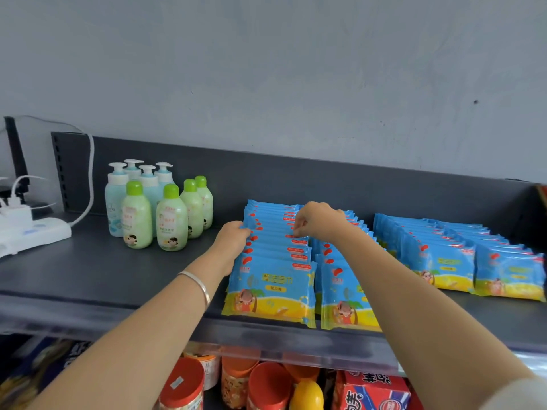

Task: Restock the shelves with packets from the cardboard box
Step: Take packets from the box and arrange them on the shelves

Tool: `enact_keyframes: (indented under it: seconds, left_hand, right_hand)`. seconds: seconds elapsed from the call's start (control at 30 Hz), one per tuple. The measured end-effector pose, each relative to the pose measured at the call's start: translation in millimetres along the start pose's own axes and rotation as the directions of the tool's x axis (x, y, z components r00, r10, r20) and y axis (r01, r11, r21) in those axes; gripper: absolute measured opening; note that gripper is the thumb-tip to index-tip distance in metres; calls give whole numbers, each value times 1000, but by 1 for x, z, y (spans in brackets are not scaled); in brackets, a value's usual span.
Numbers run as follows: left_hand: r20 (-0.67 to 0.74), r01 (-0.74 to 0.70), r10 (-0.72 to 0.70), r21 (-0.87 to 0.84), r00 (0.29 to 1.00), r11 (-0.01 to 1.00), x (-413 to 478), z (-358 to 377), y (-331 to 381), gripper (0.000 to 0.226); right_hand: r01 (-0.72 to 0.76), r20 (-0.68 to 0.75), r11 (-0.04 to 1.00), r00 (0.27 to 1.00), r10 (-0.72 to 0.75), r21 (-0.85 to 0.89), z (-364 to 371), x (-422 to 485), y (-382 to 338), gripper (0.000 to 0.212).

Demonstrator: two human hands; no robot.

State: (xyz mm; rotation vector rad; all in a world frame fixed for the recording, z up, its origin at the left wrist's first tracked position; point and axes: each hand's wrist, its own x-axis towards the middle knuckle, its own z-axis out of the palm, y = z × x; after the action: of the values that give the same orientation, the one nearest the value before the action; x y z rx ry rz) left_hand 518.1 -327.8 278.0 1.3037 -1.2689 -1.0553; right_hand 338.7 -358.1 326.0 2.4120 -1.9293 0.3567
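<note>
Though apart, curled hands (233, 238) (319, 221) on packets (270, 281)

Soft, even light, fairly bright; shadows are faint. The wide-angle lens curves the shelf (88, 270) edge, and the lower corners are blurred.

Four pale blue pump bottles (117, 199) stand near the back left corner of the shelf (88, 270), with four green-capped bottles (171, 220) just in front of and beside them. A white power strip (38, 233) with chargers (17, 213) lies at the left edge. Red-lidded jars (183, 383) stand on the level below.
</note>
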Motion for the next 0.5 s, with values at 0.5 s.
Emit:
enact_keyframes:
  seconds: [0.5]
  left_hand:
    - [-39,-11,18,163,999,987,30,-3,23,10]
  right_hand:
    - [-30,76,991,997,20,127,-5,17,22,18]
